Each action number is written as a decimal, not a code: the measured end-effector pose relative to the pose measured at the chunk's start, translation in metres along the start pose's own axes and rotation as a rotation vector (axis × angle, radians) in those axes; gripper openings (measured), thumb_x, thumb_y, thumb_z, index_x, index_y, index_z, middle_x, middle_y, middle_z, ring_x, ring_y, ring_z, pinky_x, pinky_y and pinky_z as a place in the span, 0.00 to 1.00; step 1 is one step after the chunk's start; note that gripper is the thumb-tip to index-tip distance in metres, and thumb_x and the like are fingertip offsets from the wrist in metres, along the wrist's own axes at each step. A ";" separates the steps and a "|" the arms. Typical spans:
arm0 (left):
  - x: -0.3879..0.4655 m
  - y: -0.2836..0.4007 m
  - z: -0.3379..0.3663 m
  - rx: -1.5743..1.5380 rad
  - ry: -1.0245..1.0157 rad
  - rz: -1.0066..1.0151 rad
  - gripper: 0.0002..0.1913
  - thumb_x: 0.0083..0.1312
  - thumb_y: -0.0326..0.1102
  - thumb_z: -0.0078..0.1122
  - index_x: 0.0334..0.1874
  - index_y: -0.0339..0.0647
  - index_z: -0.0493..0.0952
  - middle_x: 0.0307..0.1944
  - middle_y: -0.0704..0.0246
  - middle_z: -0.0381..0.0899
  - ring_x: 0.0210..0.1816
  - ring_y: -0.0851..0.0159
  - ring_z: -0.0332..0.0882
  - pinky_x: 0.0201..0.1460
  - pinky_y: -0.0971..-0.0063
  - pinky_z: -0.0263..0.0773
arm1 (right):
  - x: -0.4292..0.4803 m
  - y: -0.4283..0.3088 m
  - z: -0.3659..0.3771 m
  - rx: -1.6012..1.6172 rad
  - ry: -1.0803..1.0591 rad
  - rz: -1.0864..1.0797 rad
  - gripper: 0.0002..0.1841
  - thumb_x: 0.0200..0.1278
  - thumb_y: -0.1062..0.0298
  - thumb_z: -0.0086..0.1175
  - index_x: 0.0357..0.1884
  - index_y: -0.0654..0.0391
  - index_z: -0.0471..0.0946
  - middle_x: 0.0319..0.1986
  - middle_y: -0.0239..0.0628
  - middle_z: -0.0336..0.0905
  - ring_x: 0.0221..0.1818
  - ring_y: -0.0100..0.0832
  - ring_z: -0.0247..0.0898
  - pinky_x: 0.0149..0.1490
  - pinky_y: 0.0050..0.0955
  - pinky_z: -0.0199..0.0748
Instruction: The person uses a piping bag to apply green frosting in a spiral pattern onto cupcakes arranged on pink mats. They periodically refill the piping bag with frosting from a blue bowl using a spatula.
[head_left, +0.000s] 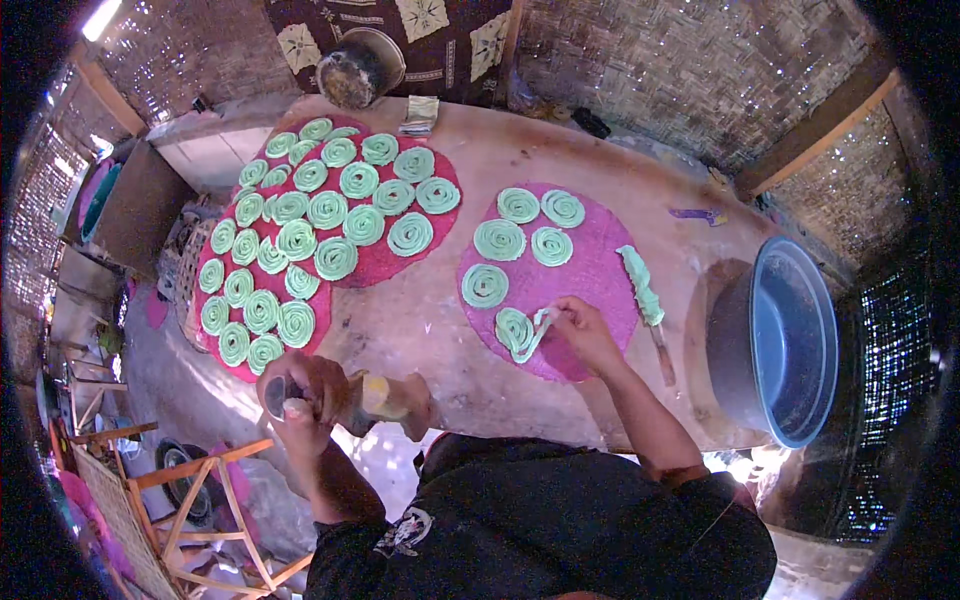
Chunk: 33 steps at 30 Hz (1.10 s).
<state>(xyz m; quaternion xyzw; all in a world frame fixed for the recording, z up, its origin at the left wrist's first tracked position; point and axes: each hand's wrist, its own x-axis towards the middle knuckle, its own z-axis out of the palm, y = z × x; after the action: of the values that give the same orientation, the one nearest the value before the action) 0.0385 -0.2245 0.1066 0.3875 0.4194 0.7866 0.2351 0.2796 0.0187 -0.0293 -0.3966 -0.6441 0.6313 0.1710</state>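
My right hand (581, 337) pinches the loose end of a pale green dough strand (534, 343) above the pink round mat (592, 262). That strand runs to a coil (514, 327) lying at the mat's lower left. Several finished flat coils (499, 240) rest on the same mat. My left hand (307, 394) grips a tool with a dark round end (279, 396), at the table's near edge. A brown wooden piece with a yellow patch (386, 397) lies beside that hand; whether it belongs to the tool, I cannot tell.
Overlapping red mats (386, 259) full of green coils (358, 180) cover the table's left. Green dough (641, 285) clings to a handled blade (664, 356) at right. Beyond are a purple-handled tool (697, 217) and a blue basin (795, 345). A blackened pot (356, 71) stands behind.
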 end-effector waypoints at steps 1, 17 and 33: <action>0.003 0.001 0.002 0.017 0.026 0.007 0.26 0.56 0.57 0.62 0.20 0.43 0.61 0.09 0.76 0.58 0.09 0.76 0.55 0.13 0.82 0.49 | -0.004 -0.011 0.001 0.204 -0.074 0.099 0.11 0.65 0.68 0.46 0.45 0.64 0.70 0.42 0.49 0.76 0.44 0.44 0.75 0.48 0.39 0.74; 0.005 0.003 0.003 0.052 0.084 0.012 0.27 0.55 0.58 0.62 0.21 0.44 0.61 0.12 0.76 0.59 0.10 0.76 0.55 0.13 0.82 0.48 | -0.018 -0.076 0.032 0.828 -0.331 0.169 0.15 0.69 0.62 0.40 0.49 0.63 0.66 0.46 0.52 0.73 0.49 0.45 0.73 0.53 0.45 0.74; 0.002 -0.009 0.005 0.072 0.118 0.003 0.29 0.50 0.59 0.66 0.22 0.41 0.63 0.13 0.75 0.60 0.12 0.75 0.57 0.15 0.81 0.50 | 0.015 0.004 -0.017 -0.017 -0.075 -0.148 0.11 0.62 0.73 0.51 0.46 0.60 0.69 0.42 0.35 0.75 0.40 0.25 0.72 0.47 0.24 0.69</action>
<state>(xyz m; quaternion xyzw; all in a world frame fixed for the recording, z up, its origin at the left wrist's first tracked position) 0.0420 -0.2161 0.1015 0.3491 0.4600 0.7928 0.1948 0.2834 0.0405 -0.0348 -0.3255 -0.6829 0.6259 0.1894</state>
